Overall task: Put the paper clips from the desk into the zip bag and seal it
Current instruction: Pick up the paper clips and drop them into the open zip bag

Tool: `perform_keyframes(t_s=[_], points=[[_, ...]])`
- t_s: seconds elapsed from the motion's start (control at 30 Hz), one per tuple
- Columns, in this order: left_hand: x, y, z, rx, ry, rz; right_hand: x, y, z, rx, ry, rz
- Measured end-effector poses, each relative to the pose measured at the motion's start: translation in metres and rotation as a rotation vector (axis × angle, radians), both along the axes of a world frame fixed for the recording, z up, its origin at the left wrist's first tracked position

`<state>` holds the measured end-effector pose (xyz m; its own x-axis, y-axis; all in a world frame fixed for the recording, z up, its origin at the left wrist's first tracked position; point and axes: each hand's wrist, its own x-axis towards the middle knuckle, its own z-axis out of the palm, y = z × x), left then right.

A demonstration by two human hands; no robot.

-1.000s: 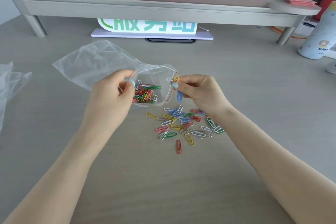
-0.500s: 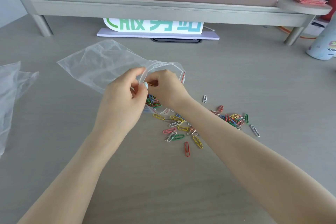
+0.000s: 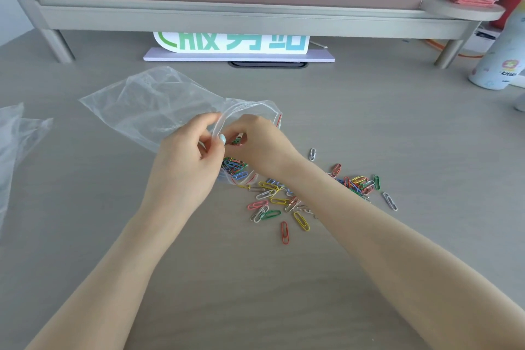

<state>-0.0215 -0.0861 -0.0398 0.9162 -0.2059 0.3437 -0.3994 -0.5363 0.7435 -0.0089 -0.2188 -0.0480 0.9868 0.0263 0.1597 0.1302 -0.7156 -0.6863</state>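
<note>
A clear zip bag (image 3: 147, 102) with a red seal line lies on the grey desk, its mouth held open toward me. My left hand (image 3: 181, 167) pinches the near rim of the mouth. My right hand (image 3: 255, 145) reaches into the opening, fingers curled around a few coloured paper clips. Several paper clips (image 3: 234, 169) lie inside the bag below my hands. More loose paper clips (image 3: 272, 202) are scattered on the desk just right of the bag, with a second cluster (image 3: 358, 182) beyond my right forearm.
A raised shelf (image 3: 227, 17) runs across the back, with a green-lettered sign (image 3: 230, 42) under it. A white bottle (image 3: 502, 57) stands at the far right. Another clear plastic bag (image 3: 17, 148) lies at the left edge.
My right hand has moved left from beside the bag's mouth into the opening with clips. My left hand keeps its pinch on the rim. The view has shifted slightly.
</note>
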Motion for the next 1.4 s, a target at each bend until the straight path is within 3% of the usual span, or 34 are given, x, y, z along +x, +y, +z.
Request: perform_keyframes(t_s=[0.1,0.27,0.43,0.83,1.4], points=[[0.001,0.001,-0.002,0.001,0.008,0.005,-0.010,-0.019,0.004,0.052,-0.076,-0.059],[0.002,0.002,-0.003,-0.008,0.020,0.012,-0.034,-0.079,-0.006,-0.103,-0.065,-0.217],[0.001,0.001,-0.003,-0.005,0.000,0.011,-0.062,-0.111,-0.016,-0.195,0.032,-0.119],[0.003,0.002,-0.003,0.004,-0.001,0.035,-0.096,-0.085,-0.008,-0.206,0.126,0.142],[0.000,0.000,-0.002,0.019,0.016,0.024,-0.091,-0.083,-0.014,-0.192,0.055,0.027]])
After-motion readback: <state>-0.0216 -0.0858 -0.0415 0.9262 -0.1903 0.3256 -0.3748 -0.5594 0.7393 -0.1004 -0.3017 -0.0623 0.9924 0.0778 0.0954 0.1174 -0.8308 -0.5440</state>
